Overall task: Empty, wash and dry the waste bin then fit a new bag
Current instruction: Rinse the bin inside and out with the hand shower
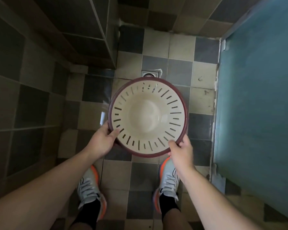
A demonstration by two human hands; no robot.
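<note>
I hold the waste bin (148, 116) at centre frame, mouth up and empty, left hand (101, 140) and right hand (181, 151) each gripping its near rim; I judge it best kept level over the floor drain (150, 74) above it while rinsing

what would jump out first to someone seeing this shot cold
The round cream waste bin with a dark red rim and slotted wall fills the middle, empty, its mouth facing the camera. The left hand and right hand grip its near rim above a checkered tile floor, whose drain lies just beyond.
</note>
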